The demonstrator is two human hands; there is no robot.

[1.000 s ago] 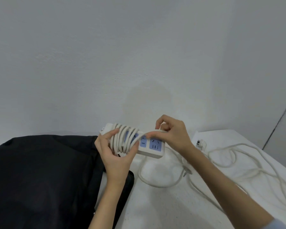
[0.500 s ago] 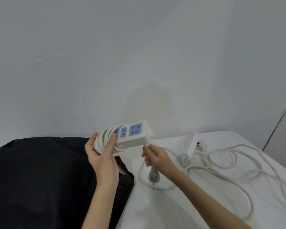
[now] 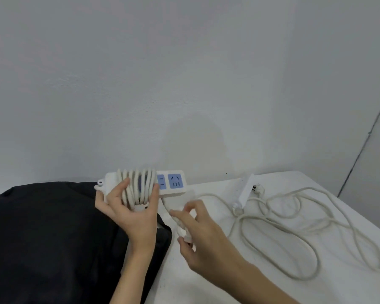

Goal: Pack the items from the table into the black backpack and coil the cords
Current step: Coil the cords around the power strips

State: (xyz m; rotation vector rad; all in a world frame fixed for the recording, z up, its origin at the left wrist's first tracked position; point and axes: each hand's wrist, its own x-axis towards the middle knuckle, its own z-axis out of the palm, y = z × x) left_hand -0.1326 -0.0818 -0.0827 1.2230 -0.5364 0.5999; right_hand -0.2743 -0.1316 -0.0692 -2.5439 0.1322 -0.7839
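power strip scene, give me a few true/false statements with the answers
1. The left hand holds a power strip with cord wound round it. True.
2. The right hand is empty. False: it grips the plug end of that cord.
3. A second power strip lies on the white table with its cord loose. True.
4. The black backpack sits right of the table. False: it is on the left.

I see bare table (image 3: 206,288) near me, between the black backpack (image 3: 53,238) on the left and the loose cord (image 3: 305,227) on the right. That cord and a second power strip (image 3: 245,193) block the right side.
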